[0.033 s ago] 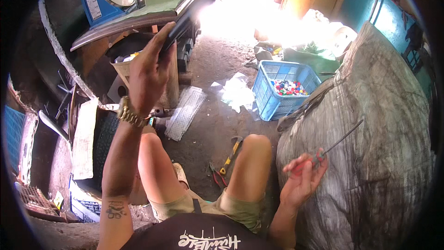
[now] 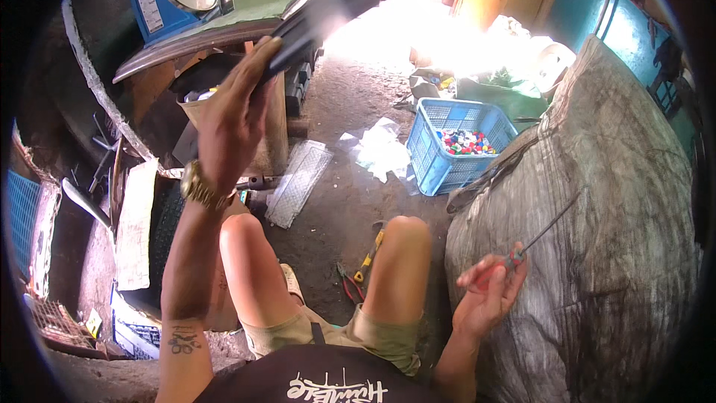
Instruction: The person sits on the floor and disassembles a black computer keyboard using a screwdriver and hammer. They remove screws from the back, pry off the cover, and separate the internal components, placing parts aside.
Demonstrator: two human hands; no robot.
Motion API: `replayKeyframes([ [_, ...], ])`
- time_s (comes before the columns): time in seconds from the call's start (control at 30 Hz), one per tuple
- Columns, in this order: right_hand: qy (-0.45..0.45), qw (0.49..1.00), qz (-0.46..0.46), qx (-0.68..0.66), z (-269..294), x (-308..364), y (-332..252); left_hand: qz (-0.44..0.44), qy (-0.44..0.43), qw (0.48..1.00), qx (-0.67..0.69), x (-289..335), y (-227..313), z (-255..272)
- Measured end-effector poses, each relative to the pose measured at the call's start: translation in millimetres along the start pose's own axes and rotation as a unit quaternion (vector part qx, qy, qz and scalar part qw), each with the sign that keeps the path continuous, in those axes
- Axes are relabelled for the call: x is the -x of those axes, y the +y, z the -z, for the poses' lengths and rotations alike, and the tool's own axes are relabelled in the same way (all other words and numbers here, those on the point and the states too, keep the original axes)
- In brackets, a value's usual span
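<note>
My left hand (image 2: 233, 123), with a gold watch (image 2: 201, 185) at its wrist, is raised at the upper left. Its fingers and thumb are closed on the edge of a long, flat black panel (image 2: 350, 7), which slants up to the right out of the picture; its kind cannot be made out. Glare washes over part of its face. At the lower right, my right hand (image 2: 488, 295) grips a screwdriver (image 2: 514, 257) by its red handle. The thin metal shaft points up and to the right, in front of a large grey sack.
Between my knees lie a yellow-handled hammer (image 2: 368, 257) and red-handled pliers (image 2: 349, 285). Ahead stands a blue crate (image 2: 440, 168) with colourful caps. The bulging sack (image 2: 589, 254) fills the right side. A blue scale (image 2: 153, 11) stands on the table at the upper left.
The black panel has turned, so more of its broad side shows. My left hand has shifted slightly left. My right hand and the screwdriver have barely moved.
</note>
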State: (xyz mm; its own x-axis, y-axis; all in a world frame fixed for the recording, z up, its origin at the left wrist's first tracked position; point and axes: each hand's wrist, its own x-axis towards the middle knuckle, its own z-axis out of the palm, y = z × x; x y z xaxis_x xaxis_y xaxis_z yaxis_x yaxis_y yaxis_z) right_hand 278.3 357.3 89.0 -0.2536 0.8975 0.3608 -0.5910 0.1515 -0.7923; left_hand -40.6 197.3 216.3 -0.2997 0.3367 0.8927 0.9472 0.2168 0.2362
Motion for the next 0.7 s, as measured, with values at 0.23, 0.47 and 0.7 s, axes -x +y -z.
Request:
replayKeyframes([
  [0.23, 0.075, 0.991, -0.020, 0.110, 41, -14, -4, -0.078, -0.299, 0.943, -0.124, 109, 25, 24],
  [0.47, -0.069, 0.963, 0.000, 0.262, 38, -34, -2, -0.103, -0.429, 0.897, -0.044, 186, 34, 11],
  [0.7, -0.134, 0.913, 0.013, 0.384, 19, -64, -47, -0.074, -0.458, 0.886, 0.007, 185, 47, -2],
])
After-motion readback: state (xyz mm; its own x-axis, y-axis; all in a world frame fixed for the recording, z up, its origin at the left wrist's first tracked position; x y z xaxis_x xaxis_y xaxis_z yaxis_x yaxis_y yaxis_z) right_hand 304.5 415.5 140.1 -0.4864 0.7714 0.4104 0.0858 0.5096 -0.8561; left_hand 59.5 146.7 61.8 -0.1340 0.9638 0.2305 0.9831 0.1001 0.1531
